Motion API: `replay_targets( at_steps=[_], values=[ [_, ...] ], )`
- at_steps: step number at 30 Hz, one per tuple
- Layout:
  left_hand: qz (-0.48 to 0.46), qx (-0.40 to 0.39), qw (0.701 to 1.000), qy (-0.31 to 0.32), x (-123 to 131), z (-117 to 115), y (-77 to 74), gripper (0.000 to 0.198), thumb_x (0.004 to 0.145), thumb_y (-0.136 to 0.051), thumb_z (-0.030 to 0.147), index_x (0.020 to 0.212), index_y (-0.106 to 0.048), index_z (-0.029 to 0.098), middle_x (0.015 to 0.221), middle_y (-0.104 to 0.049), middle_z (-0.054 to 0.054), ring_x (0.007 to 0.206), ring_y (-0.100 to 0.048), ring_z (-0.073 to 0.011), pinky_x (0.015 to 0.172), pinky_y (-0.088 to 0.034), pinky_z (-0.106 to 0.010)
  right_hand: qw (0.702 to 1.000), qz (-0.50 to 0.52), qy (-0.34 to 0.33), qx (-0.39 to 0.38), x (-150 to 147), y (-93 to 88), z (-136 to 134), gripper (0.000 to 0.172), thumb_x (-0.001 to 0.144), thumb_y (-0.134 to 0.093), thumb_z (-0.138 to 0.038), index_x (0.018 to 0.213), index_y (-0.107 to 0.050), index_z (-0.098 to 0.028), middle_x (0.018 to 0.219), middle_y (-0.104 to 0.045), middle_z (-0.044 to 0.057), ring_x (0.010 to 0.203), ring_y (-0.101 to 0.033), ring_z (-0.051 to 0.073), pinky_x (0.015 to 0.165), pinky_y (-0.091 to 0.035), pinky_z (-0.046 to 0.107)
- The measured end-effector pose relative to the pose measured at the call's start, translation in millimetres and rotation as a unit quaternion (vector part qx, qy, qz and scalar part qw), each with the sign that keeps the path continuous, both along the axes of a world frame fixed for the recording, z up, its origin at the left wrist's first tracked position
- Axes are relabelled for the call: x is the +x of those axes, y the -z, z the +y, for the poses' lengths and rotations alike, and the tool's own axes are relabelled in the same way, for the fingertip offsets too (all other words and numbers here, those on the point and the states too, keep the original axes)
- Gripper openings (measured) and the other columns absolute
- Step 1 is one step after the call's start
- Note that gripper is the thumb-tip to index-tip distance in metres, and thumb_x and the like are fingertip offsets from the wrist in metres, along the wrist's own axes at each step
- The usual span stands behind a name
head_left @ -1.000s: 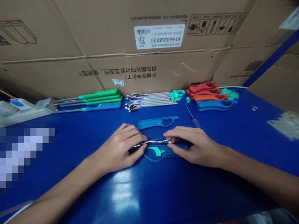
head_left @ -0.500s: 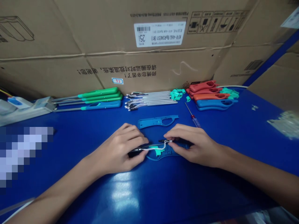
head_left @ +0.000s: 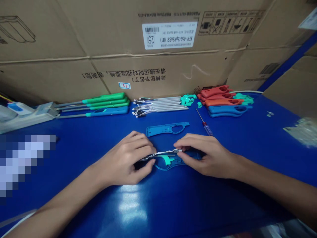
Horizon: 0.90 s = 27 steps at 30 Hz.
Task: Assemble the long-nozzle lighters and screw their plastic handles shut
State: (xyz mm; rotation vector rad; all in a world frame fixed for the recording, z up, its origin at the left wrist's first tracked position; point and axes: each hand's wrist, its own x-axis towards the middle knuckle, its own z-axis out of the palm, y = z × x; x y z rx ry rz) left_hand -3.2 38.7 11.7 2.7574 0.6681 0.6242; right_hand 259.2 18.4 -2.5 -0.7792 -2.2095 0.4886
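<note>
Blue handle half [head_left: 177, 162] lying open, white wires [head_left: 162, 153] stretched over it.
So the shell's flat on the tabletop [head_left: 158, 205], hollow side up, loop end to the left, and the right hand [head_left: 210, 155] hides part of its other end. There's a curved teal trigger [head_left: 166, 160] sitting in the loop end, bright enough you can't miss it. Just above that is a dark, shiny rod [head_left: 143, 160], mostly buried in the left hand [head_left: 132, 158], so I can't make out its full shape. The wires run from there, pretty much straight, to a tiny pale-tipped connector [head_left: 179, 150] pinched in the right fingertips.
</note>
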Motion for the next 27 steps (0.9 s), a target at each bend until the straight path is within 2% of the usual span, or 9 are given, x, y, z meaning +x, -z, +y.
replay_targets(
  at_steps=[8,13,20,25,27],
  values=[
    [-0.003,0.017,1.0,-0.002,-0.6,1.7,1.5,0.011,0.088,-0.058,0.016,0.084,-0.067,0.014,0.082,-0.067,-0.006,0.08,-0.062,-0.0205,0.08,-0.046,-0.039,1.0,-0.006,-0.011,-0.014,-1.9,-6.3,-4.4,0.016,0.09,-0.061,-0.008,0.103,-0.066,-0.014,0.086,-0.07,0.003,0.076,-0.066,0.011,0.074,-0.051,0.02],
    [0.018,0.008,1.0,-0.005,-1.1,1.7,-0.8,0.012,0.089,-0.056,0.019,0.086,-0.067,0.016,0.083,-0.067,-0.006,0.08,-0.061,-0.0205,0.08,-0.044,-0.039,0.998,-0.029,-0.046,-0.012,-1.8,-11.4,-7.4,0.014,0.094,-0.056,-0.009,0.102,-0.066,-0.015,0.085,-0.07,0.004,0.075,-0.064,0.012,0.071,-0.051,0.022],
    [0.103,-0.027,0.994,-0.028,-8.4,-0.5,-7.7,0.011,0.076,-0.057,0.02,0.087,-0.06,0.018,0.083,-0.06,-0.004,0.081,-0.055,-0.0218,0.08,-0.041,-0.04,0.997,-0.046,-0.054,-0.025,-0.8,-12.6,-7.1,0.012,0.095,-0.056,-0.01,0.095,-0.066,-0.016,0.085,-0.071,0.004,0.076,-0.063,0.013,0.07,-0.049,0.023],
    [0.143,-0.015,0.989,-0.033,-8.8,-0.7,-10.0,0.001,0.072,-0.056,0.019,0.072,-0.054,0.019,0.077,-0.055,-0.003,0.078,-0.052,-0.0208,0.075,-0.04,-0.039,0.996,-0.056,-0.059,-0.026,0.2,-11.5,-6.4,0.011,0.096,-0.056,-0.012,0.093,-0.067,-0.014,0.084,-0.07,0.005,0.075,-0.063,0.012,0.069,-0.048,0.023],
    [0.147,-0.011,0.989,-0.031,-8.4,-0.2,-10.6,0.005,0.073,-0.056,0.019,0.069,-0.053,0.019,0.077,-0.055,-0.002,0.077,-0.052,-0.0204,0.075,-0.039,-0.039,0.996,-0.063,-0.059,-0.028,0.6,-11.1,-6.1,0.011,0.096,-0.056,-0.012,0.094,-0.067,-0.014,0.085,-0.07,0.005,0.075,-0.063,0.012,0.07,-0.048,0.023]
  ],
)
